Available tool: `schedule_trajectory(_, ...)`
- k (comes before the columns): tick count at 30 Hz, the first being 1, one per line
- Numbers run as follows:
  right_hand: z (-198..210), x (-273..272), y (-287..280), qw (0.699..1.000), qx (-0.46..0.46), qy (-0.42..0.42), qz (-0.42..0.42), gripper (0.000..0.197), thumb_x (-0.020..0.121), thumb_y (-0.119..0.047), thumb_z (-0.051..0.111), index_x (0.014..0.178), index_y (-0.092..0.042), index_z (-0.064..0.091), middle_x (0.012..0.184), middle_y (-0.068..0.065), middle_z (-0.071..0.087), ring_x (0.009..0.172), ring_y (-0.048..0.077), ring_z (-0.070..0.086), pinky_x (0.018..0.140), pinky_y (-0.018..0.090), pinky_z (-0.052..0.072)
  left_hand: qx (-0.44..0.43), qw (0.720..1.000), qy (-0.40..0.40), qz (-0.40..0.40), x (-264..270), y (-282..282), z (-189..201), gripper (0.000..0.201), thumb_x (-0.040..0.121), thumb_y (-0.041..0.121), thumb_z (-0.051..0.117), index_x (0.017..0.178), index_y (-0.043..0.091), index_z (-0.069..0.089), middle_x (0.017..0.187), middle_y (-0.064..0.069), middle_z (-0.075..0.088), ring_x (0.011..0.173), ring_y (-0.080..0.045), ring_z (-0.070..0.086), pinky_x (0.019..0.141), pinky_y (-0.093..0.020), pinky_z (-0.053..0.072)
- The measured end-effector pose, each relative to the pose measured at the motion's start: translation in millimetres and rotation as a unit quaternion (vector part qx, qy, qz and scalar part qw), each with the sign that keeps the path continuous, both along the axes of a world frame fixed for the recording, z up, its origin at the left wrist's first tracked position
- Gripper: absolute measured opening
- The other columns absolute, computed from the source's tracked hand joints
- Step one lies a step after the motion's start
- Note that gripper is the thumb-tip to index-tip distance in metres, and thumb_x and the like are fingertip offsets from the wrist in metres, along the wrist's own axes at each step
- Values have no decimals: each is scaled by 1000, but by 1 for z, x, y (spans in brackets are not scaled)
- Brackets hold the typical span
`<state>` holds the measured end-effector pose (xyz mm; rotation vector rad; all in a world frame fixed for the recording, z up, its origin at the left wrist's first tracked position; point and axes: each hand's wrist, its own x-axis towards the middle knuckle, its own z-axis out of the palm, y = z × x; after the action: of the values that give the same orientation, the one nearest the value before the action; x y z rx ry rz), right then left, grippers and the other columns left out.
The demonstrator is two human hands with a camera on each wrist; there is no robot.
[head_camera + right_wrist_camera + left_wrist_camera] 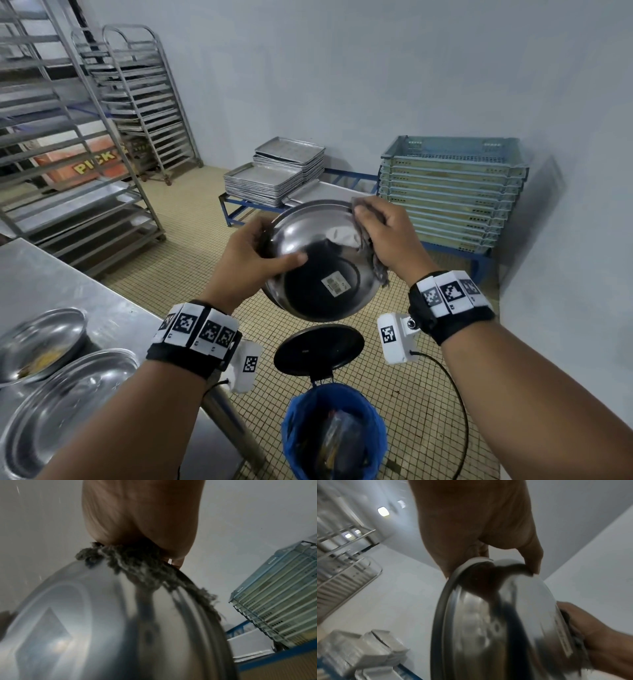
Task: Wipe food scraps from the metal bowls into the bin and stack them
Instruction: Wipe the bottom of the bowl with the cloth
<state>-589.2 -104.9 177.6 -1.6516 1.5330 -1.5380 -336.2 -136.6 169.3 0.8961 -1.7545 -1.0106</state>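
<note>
1. Step in hand, by my reading: wiping out one metal bowl (318,260) over the bin; stacking not yet begun for this one.
2. The bowl is held in the air, tipped so its underside with a label sticker (337,285) faces the head camera and its mouth faces away and down. It hangs above and a little beyond the pedal bin (334,431), which has a blue liner and its black lid (318,349) standing open.
3. Left hand (255,255): fingers curled round the bowl's left rim, thumb pressed flat across the outer wall. Firm hold.
4. Right hand (385,236): fingers folded over the far right rim, pinching a grey cloth (373,263) against it; the cloth's frayed edge trails down the outside. Fingertips inside the bowl are hidden.
5. Whether scraps remain inside cannot be told; the interior is out of sight in all views.
6. On the steel table (51,274) at left: two more metal bowls. The farther bowl (41,342) holds yellowish scraps; the nearer bowl (68,404) looks clean.
7. Next move, as I judge it: sweep the cloth round the inside toward the low edge, keeping the mouth over the liner, then set the bowl on the nearer one.
</note>
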Motion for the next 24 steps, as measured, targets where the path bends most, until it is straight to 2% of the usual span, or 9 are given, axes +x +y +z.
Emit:
schedule_trajectory(2,4,2,-1,998,-3,61,14,18,102,-31,58,113,-29,72,90,-16,72,84,-1,67,79,24,53,-20,997,-79,-6,-3,-2,4,65,60,36,101,111,28,63,103,5,74,97,-12,73,85,-40,64)
schedule_trajectory(4,7,9,-2,993,-4,114,27,20,102,-32,58,116,-29,72,98,-16,73,92,2,68,83,27,56,-29,992,-121,-22,-6,-3,9,72,58,41,100,119,27,63,111,6,73,102,-13,71,90,-41,63)
schedule_trajectory(6,6,14,-2,987,-12,159,31,22,102,-34,57,118,-30,71,102,-12,73,93,6,68,82,27,56,-41,989,-140,-33,-10,-2,13,71,61,32,100,122,25,64,112,7,73,104,-12,71,92,-43,62)
schedule_trajectory(9,1,15,0,990,-27,139,27,23,103,-34,56,120,-29,70,100,-14,73,92,4,68,81,22,55,-48,992,-114,-22,-9,-1,12,68,60,27,102,119,23,67,108,5,76,99,-11,73,89,-46,63)
schedule_trajectory(12,-12,7,0,998,-3,58,6,22,105,-33,53,121,-30,67,97,-17,69,88,-4,64,76,12,48,-27,999,-46,0,-3,-1,7,71,52,42,100,114,23,70,106,2,78,99,-17,76,88,-51,63)
schedule_trajectory(16,-18,6,-4,999,-5,44,-22,23,105,-37,52,120,-32,68,101,-13,71,93,4,67,81,25,51,-19,999,-29,-1,-2,0,6,71,51,47,97,112,23,68,106,1,78,99,-20,76,86,-53,63)
schedule_trajectory(19,-6,21,-5,992,-39,121,-3,26,104,-32,54,126,-25,67,104,-5,70,95,11,65,84,27,51,-24,999,-40,-15,-9,2,5,76,53,46,97,117,19,68,108,1,78,100,-19,76,87,-53,63)
schedule_trajectory(21,-5,24,-5,984,-61,168,-9,32,103,-37,52,130,-25,64,108,-3,68,99,15,63,91,34,50,-23,999,-26,-16,-10,4,4,72,54,44,97,115,20,69,107,0,78,99,-20,76,87,-52,64)
schedule_trajectory(24,-14,15,-4,996,-24,89,-20,33,106,-37,47,133,-23,62,108,-3,67,98,9,64,85,26,51,-21,1000,8,0,-5,5,4,64,54,41,96,110,27,69,105,2,78,98,-20,76,83,-47,65)
